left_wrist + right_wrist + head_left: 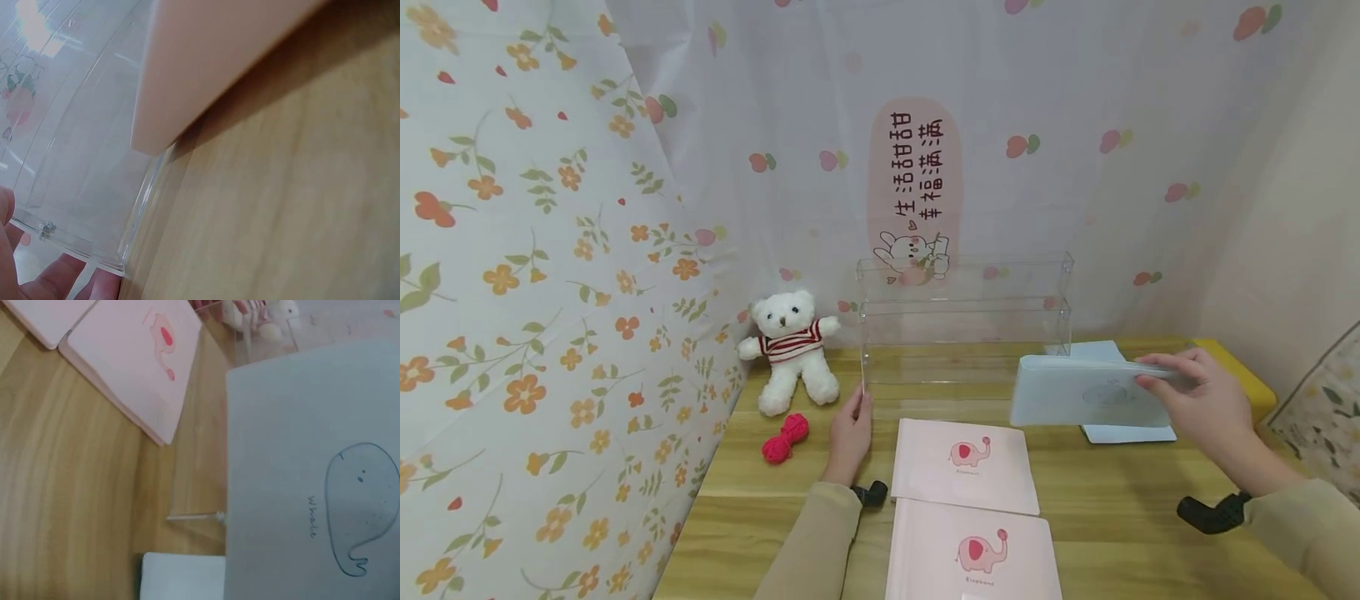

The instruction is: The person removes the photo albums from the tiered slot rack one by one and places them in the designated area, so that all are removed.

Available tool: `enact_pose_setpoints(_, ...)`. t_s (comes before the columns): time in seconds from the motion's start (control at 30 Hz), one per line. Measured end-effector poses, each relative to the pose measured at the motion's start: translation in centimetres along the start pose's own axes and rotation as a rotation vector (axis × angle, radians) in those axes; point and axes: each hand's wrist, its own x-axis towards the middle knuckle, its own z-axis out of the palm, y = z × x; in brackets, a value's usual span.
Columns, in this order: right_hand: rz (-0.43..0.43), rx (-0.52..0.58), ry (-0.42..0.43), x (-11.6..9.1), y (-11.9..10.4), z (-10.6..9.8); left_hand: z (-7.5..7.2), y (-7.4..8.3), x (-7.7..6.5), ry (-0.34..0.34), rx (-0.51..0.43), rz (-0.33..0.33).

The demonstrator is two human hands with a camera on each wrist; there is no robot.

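Observation:
A clear acrylic tiered rack (962, 310) stands at the back of the wooden table. My left hand (852, 429) grips its lower left side; in the left wrist view, the fingers (53, 278) wrap round the edge of the clear side panel. Off to the right, my right hand (1213, 408) pinches a pale blue notebook (1067, 400) by one end. It is held above the table, in front of the rack's right end. A whale drawing (362, 506) shows on its cover in the right wrist view. Another pale blue notebook (1127, 434) lies beneath and behind it.
Two pink elephant notebooks (962, 487) (973, 558) lie in a column before the rack. A white teddy bear (793, 367) sits left of it, with a pink-red yarn bundle (785, 437) in front. Something yellow (1243, 375) is at the right. Patterned cloth hangs behind.

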Motion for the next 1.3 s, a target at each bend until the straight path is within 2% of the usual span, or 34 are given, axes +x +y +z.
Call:
enact_pose_setpoints(0.13, -0.002, -0.016, -0.070, -1.1, 1.5, -0.2, -0.2, 0.7, -0.2, -0.008, 0.008, -0.022)
enact_pose_setpoints(0.37, 0.050, -0.074, -0.210, -2.4, 3.8, -0.5, -0.4, 1.7, -0.2, -0.044, -0.012, -0.088)
enact_pose_setpoints(0.5, 0.104, -0.100, -0.248, -3.0, 4.7, -0.8, -0.5, 1.8, 0.0, -0.052, -0.013, -0.081)
enact_pose_setpoints(0.6, 0.166, -0.122, -0.298, -3.3, 5.1, -0.9, -0.5, 1.6, 0.3, -0.043, -0.008, -0.046)
enact_pose_setpoints(0.73, 0.198, -0.129, -0.361, -3.4, 5.8, -1.1, 0.0, 0.0, 1.0, -0.029, 0.011, -0.021)
enact_pose_setpoints(0.87, 0.159, -0.112, -0.395, -3.3, 6.9, -1.5, 0.6, -1.9, 1.5, -0.043, 0.001, -0.042)
enact_pose_setpoints(0.97, 0.120, -0.094, -0.433, -3.2, 7.8, -1.8, 0.9, -2.7, 1.8, -0.053, -0.015, -0.061)
enact_pose_setpoints(1.2, 0.043, -0.099, -0.475, -2.6, 9.2, -1.9, 1.1, -3.2, 1.7, -0.046, -0.018, -0.068)
enact_pose_setpoints(1.3, 0.044, -0.116, -0.514, -2.5, 9.6, -2.0, 1.1, -3.2, 1.5, -0.044, -0.024, -0.078)
